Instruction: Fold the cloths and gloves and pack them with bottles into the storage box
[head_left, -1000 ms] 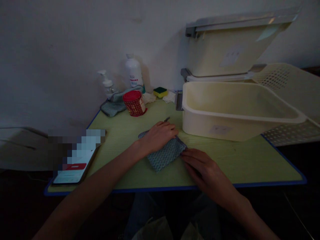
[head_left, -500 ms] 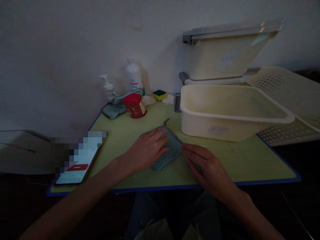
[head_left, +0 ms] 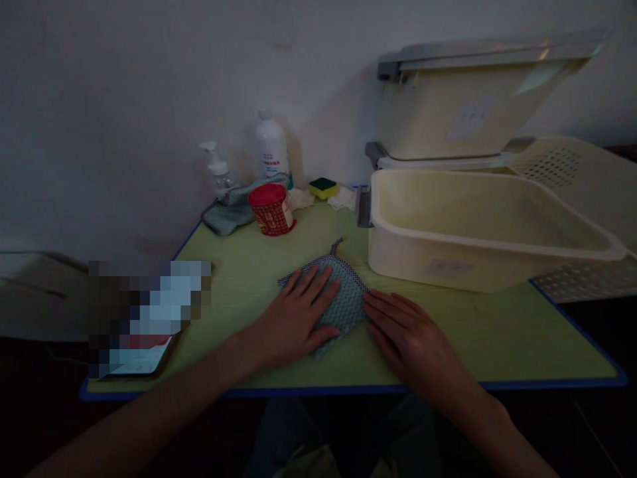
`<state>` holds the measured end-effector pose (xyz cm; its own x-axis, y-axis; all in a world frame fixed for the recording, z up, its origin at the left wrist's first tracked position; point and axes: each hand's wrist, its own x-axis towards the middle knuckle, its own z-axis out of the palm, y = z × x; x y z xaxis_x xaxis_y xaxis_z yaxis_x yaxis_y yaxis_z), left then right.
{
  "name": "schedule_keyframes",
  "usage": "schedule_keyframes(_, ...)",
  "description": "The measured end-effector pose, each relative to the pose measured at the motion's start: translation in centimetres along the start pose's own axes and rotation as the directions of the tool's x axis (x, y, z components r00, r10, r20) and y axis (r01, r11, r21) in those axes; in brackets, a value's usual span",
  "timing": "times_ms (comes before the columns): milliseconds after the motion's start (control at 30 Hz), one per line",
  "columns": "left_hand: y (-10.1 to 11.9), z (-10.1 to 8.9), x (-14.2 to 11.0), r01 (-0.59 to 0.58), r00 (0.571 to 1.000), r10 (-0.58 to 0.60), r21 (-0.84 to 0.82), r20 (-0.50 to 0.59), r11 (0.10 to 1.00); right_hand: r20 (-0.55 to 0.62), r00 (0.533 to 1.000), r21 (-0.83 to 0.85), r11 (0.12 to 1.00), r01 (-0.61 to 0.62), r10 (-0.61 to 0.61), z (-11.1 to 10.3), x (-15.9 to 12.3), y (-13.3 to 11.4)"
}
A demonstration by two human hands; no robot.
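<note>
A folded blue-grey cleaning cloth (head_left: 348, 292) with a dark checked border and a small hanging loop lies on the green table (head_left: 239, 265). My left hand (head_left: 301, 315) rests flat on its left part, fingers spread, covering much of that side. At the cloth's right edge is my right hand (head_left: 405, 332), its fingers stretched out and lying close together, with the tips touching the border. The thumb side of that hand is partly hidden beneath it.
Right of the cloth stands an open cream bin (head_left: 423, 255), with a lidded bin (head_left: 442, 109) and a perforated basket (head_left: 587, 179) behind. A red canister (head_left: 271, 209), another cloth (head_left: 226, 216), pump bottle (head_left: 216, 169), white bottle (head_left: 271, 146) and sponge (head_left: 323, 188) stand at the back. A phone (head_left: 144, 358) lies left.
My left hand has flattened onto the cloth, its fingers spreading wider. My right hand stays at the right edge, fingers straighter. The view has shifted slightly, so the bins appear farther right.
</note>
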<state>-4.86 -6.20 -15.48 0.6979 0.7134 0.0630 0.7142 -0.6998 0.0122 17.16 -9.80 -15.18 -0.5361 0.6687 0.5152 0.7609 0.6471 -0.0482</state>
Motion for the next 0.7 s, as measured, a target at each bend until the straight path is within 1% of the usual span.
schedule_keyframes(233,-0.2,0.1,0.2,0.008,0.999,-0.006,-0.068,0.035,0.998,-0.025,1.000,0.026,0.999,0.020,-0.020,0.0,0.1,0.2)
schedule_keyframes(367,-0.2,0.1,0.2,0.012,0.999,-0.008,-0.078,0.050,0.997,-0.012,1.000,0.034,0.999,0.023,-0.022,0.0,0.1,0.2)
schedule_keyframes(533,-0.2,-0.4,0.3,0.024,0.995,-0.017,-0.069,0.093,0.997,0.017,1.000,0.046,0.999,0.019,-0.020,0.1,0.0,0.2)
schedule_keyframes(600,-0.5,-0.7,0.3,0.005,0.993,0.003,-0.070,0.117,0.998,0.031,0.999,0.062,0.998,0.015,-0.017,-0.1,0.0,0.1)
schedule_keyframes(700,-1.4,-1.2,0.2,-0.066,0.983,0.078,-0.077,0.165,0.995,0.074,0.997,0.103,0.995,0.007,-0.015,-0.6,-0.1,-0.3)
